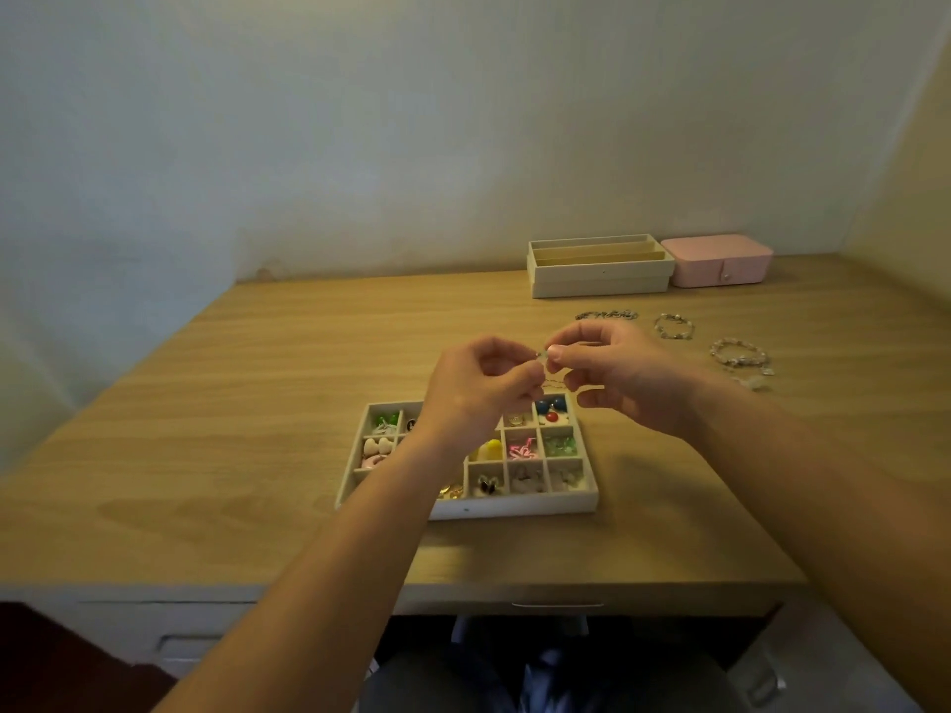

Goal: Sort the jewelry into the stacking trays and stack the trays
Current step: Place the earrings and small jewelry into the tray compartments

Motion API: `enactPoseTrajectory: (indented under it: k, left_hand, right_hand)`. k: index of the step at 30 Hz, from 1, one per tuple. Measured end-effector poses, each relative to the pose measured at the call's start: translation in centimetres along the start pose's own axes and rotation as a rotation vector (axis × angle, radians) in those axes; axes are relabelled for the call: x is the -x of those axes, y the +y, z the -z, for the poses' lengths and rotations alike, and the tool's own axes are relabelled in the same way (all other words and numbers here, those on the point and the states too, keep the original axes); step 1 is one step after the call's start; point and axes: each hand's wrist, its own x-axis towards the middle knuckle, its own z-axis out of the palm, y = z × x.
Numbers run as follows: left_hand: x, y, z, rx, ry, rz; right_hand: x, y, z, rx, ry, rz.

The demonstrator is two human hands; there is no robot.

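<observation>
Pinched small silver piece (541, 355) between fingers (560, 354) of left hand (478, 391) and right hand (620, 375), frame centre, above tray (514, 509). Judged light, thin, tangle-prone; best held at ends.

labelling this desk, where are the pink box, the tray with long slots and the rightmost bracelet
pink box (715, 255), head view, on its lid
tray with long slots (602, 270), head view, on its front wall
rightmost bracelet (741, 360), head view, on its near beads

No text, label, brand, number or sign can be read anywhere; the trays, the pink box and the table show only plain, unmarked surfaces.
</observation>
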Motion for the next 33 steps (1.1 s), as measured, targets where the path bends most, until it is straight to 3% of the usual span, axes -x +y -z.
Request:
enactPoseTrajectory:
  k: [12, 17, 24, 33]
  left_hand:
    - [2.0, -0.4, 0.6, 0.103, -0.032, 0.056]
    - [1.7, -0.9, 0.5, 0.021, -0.025, 0.075]
    - [1.1, -1.7, 0.3, -0.264, -0.073, 0.048]
    - [0.9, -1.3, -0.4, -0.631, -0.188, -0.002]
  right_hand:
    - [2.7, 0.7, 0.0, 0.114, -0.091, -0.048]
    - [3.2, 1.1, 0.3, 0.213, -0.129, -0.078]
    - [3.5, 1.3, 1.3, 0.364, -0.211, -0.063]
    - [3.5, 1.4, 0.2, 0.818, -0.232, 0.055]
